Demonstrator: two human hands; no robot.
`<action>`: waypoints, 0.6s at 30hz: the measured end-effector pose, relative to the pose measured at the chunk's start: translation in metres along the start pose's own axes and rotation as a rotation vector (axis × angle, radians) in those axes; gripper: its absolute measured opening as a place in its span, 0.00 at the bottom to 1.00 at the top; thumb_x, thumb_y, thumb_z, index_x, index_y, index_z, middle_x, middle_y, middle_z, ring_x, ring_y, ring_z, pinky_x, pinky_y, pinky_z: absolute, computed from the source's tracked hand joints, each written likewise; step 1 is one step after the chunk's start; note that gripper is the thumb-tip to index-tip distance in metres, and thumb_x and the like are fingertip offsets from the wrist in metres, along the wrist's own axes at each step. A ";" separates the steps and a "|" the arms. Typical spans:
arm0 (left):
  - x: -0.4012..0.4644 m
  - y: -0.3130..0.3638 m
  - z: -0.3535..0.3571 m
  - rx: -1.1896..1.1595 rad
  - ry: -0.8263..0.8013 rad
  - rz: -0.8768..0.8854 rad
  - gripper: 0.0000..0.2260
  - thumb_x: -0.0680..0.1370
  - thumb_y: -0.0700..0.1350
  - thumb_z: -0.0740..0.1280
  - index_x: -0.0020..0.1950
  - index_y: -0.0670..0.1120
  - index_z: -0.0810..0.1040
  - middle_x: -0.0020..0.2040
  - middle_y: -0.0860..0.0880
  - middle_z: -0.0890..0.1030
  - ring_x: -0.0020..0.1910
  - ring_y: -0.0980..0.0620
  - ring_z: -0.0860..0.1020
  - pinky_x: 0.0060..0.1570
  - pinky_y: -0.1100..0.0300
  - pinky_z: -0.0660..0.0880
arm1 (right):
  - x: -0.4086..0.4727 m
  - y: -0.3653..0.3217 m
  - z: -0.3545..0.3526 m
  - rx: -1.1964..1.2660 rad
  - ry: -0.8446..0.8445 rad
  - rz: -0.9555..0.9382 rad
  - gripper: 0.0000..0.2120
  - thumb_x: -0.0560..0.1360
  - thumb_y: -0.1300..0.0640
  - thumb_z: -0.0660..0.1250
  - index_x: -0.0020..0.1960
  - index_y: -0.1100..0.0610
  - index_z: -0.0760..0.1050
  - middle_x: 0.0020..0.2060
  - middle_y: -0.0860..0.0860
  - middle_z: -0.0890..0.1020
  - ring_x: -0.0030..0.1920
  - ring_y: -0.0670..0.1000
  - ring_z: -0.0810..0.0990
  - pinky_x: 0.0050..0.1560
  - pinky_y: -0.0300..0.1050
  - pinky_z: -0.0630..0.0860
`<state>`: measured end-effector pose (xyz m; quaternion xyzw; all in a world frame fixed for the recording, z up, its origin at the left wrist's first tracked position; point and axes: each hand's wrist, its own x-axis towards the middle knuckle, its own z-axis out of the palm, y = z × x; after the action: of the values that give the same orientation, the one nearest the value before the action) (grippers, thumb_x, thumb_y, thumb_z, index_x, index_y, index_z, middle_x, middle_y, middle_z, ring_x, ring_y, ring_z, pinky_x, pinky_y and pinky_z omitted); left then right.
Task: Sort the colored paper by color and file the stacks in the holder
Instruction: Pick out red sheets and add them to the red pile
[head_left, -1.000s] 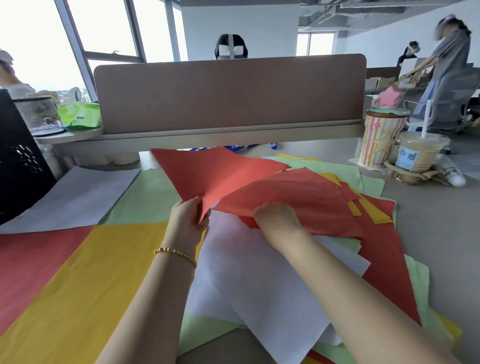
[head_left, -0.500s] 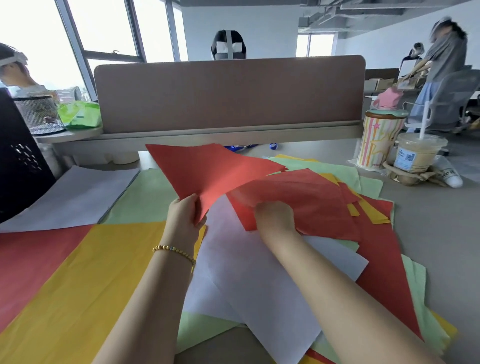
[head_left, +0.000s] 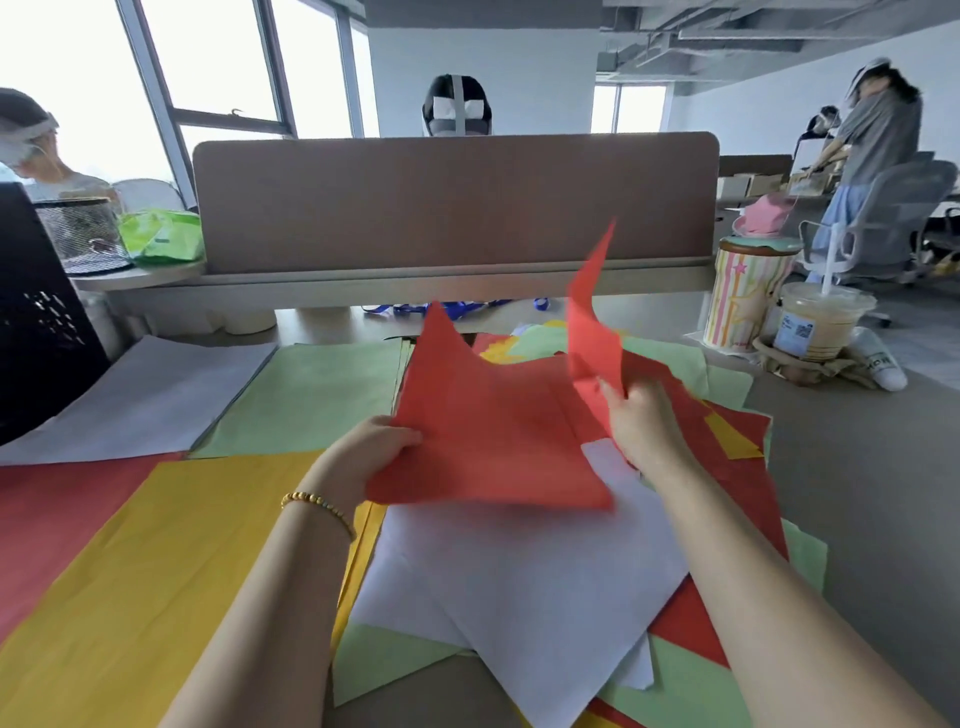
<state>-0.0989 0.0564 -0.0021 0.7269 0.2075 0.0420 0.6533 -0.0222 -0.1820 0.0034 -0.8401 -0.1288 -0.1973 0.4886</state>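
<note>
While the mixed heap (head_left: 524, 587) lay unsorted at the right of the desk (head_left: 857, 467), a red sheet (head_left: 488, 441) was held clear of it, its left edge pinched shut in the left hand (head_left: 371, 449). A second red sheet (head_left: 592, 322) was gripped at its lower edge by the right hand (head_left: 641, 418), fingers closed, so that the paper stood upright and curled above the heap. Sorted piles were laid at the left: white (head_left: 145, 395), green (head_left: 311, 400), yellow (head_left: 156, 561) and red (head_left: 57, 514). A black holder (head_left: 36, 322) stood at the far left edge, apparently not yet filled.

The step in hand was judged to be gathering reds. It would be done best if the two sheets were brought together flat, corners matched, before being carried across to the red pile, since thin paper held by one edge could crease or tear. Care would be needed that the white sheet (head_left: 519, 561) underneath was not dragged along.
</note>
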 end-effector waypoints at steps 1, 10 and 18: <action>0.000 -0.001 -0.001 0.027 -0.025 -0.019 0.08 0.76 0.33 0.62 0.40 0.40 0.76 0.21 0.49 0.78 0.18 0.55 0.75 0.21 0.69 0.72 | -0.002 -0.005 0.000 0.049 -0.108 -0.084 0.11 0.76 0.67 0.63 0.56 0.65 0.80 0.54 0.61 0.81 0.56 0.54 0.79 0.50 0.38 0.70; 0.001 -0.002 -0.009 -0.353 -0.154 -0.104 0.35 0.80 0.60 0.46 0.31 0.38 0.79 0.22 0.43 0.77 0.17 0.51 0.75 0.19 0.73 0.66 | -0.008 0.016 0.015 -0.122 -0.678 -0.088 0.30 0.73 0.67 0.61 0.34 0.31 0.79 0.72 0.47 0.65 0.72 0.48 0.62 0.73 0.58 0.51; 0.003 -0.004 -0.001 0.061 0.029 -0.024 0.09 0.77 0.34 0.64 0.56 0.37 0.77 0.30 0.46 0.80 0.29 0.49 0.76 0.34 0.59 0.73 | -0.012 0.019 0.026 -0.204 -0.465 -0.078 0.21 0.81 0.50 0.55 0.72 0.56 0.64 0.72 0.53 0.64 0.73 0.52 0.62 0.66 0.42 0.58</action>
<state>-0.0973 0.0585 -0.0067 0.7432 0.2267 0.0383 0.6283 -0.0197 -0.1687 -0.0282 -0.9021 -0.2494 -0.0296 0.3509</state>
